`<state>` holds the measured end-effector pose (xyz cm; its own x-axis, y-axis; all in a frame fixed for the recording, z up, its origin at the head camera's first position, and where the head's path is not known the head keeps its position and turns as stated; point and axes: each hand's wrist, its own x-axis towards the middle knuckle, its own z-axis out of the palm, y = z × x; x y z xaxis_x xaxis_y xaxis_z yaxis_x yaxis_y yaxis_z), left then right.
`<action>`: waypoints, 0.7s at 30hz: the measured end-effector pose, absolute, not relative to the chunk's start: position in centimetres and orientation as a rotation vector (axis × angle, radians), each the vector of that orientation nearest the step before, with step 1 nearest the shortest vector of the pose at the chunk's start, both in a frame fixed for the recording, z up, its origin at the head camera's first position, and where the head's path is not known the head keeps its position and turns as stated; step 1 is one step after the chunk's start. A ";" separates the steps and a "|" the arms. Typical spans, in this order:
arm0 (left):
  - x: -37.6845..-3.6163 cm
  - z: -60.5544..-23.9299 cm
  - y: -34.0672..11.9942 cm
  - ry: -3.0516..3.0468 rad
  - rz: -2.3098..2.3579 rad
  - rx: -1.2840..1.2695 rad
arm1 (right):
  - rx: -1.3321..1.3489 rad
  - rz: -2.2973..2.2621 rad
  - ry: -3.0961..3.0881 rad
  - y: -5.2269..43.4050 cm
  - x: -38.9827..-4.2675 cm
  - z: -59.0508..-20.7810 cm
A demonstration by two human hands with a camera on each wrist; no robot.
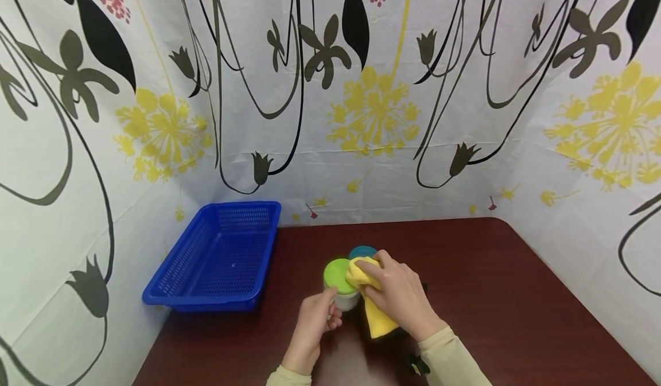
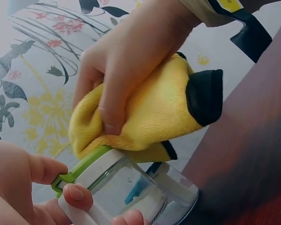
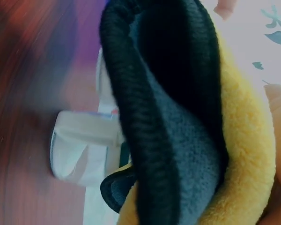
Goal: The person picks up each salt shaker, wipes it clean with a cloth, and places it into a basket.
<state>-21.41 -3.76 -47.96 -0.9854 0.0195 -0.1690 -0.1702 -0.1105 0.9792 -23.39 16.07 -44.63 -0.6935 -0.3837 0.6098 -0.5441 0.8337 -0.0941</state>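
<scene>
My left hand (image 1: 312,320) grips a clear jar (image 2: 119,185) with a green lid (image 1: 337,275) at its near left side, thumb and fingers around its handle and lid tab. A yellow cloth (image 1: 380,320) with a dark border is bunched in my right hand (image 1: 400,294), its folds against the green lid's right side. In the left wrist view, fingers press into the cloth right over the lid's edge. Close behind stands a second clear jar with a blue lid (image 1: 362,252), partly hidden by the cloth and right hand. The cloth's dark underside fills much of the right wrist view.
On the left of the dark red-brown table (image 1: 465,271) is a blue plastic basket (image 1: 273,237) with perforated sides. A small dark object (image 1: 418,364) lies near the right sleeve. White flower-patterned curtains (image 1: 361,191) enclose the table's back and sides.
</scene>
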 end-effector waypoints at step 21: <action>-20.9 -47.9 -2.5 2.079 2.199 -0.203 | 0.786 0.299 -2.396 14.6 -22.4 -43.9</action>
